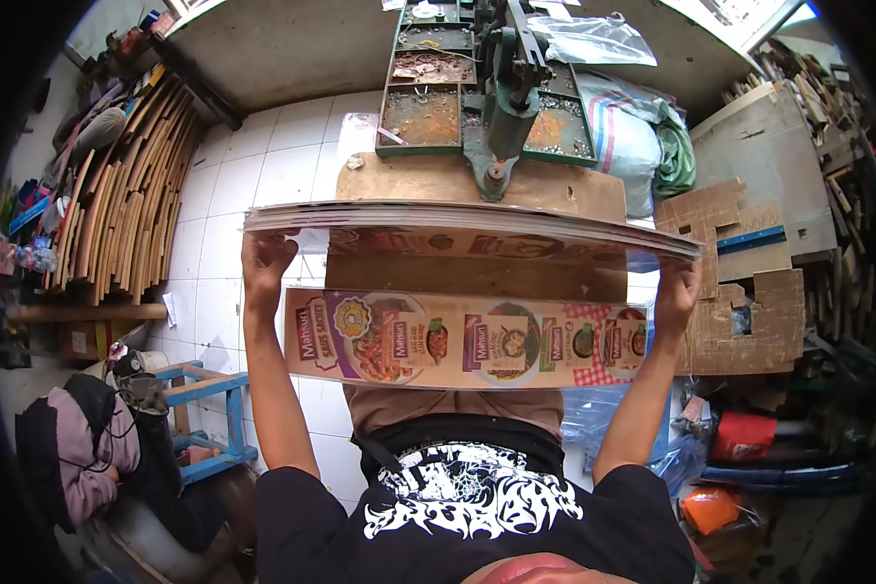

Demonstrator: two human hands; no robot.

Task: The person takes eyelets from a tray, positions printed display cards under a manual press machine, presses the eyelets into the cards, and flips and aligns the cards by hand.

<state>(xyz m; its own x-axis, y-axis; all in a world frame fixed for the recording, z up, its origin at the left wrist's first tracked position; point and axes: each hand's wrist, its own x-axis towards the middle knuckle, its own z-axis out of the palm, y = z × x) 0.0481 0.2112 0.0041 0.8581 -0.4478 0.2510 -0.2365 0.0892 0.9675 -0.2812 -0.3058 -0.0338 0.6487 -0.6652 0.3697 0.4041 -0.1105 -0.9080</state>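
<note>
A stack of long printed cardboard sheets (477,220) is raised in front of me, its edges toward me. My left hand (266,261) is closed around the stack's left end, and my right hand (681,282) grips the right end. Most of the fingertips are hidden behind the sheets. Below, a long printed panel with "Mahsuri" food pictures (448,341) lies across my lap, apart from both hands. Just beyond the stack, a green bench press (506,127) stands over a wooden board (574,185).
Green metal trays (428,112) with small metal pieces flank the press. White sacks (623,146) and cut brown boards (749,331) are on the right. On the left are stacked brown boards (131,185), a blue stool frame (229,419) and another person (107,438).
</note>
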